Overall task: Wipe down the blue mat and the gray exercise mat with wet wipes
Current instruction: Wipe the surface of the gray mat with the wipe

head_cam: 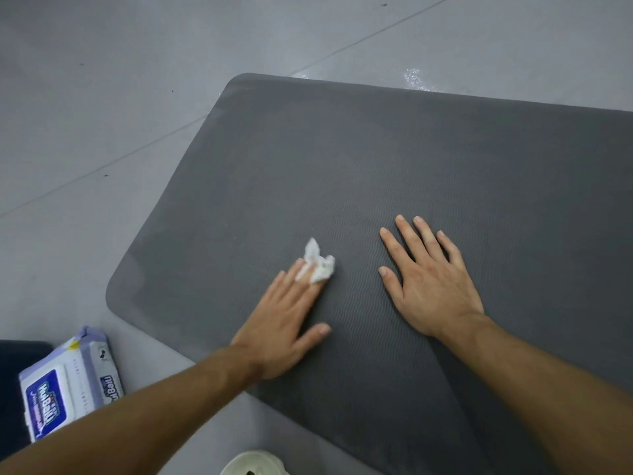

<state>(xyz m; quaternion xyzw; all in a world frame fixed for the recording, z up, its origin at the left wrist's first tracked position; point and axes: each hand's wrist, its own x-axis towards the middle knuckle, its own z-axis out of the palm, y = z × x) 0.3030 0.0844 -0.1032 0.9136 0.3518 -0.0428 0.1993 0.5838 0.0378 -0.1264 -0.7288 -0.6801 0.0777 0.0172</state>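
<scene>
Gray mat (pixel 428 173) lies flat on the pale tiled floor (pixel 102 97), one rounded end toward my left. Both my hands are on it, near its closer edge. Left hand (pixel 284 323): palm down, fingers (pixel 291 282) straight and held close together, thumb out to the side. The crumpled white wipe (pixel 320 265) sits at the tips of those fingers, partly under them and partly bunched over them, touching the mat; a loose peak of it sticks up past the fingertips. I am pressing it, not clenching it. Right hand (pixel 431 286): flat on the mat, fingers (pixel 407 241) straight and spread apart, holding nothing, a gap of bare mat between it and the wipe. Off the mat, on the floor by my left forearm, the pack of wet wipes (pixel 65 385), its lid closed. A dark blue shape (pixel 13 371) just beside the pack at the frame's edge; cannot tell what it is. A whitish round object (pixel 255 464) at the bottom edge, cut off.
</scene>
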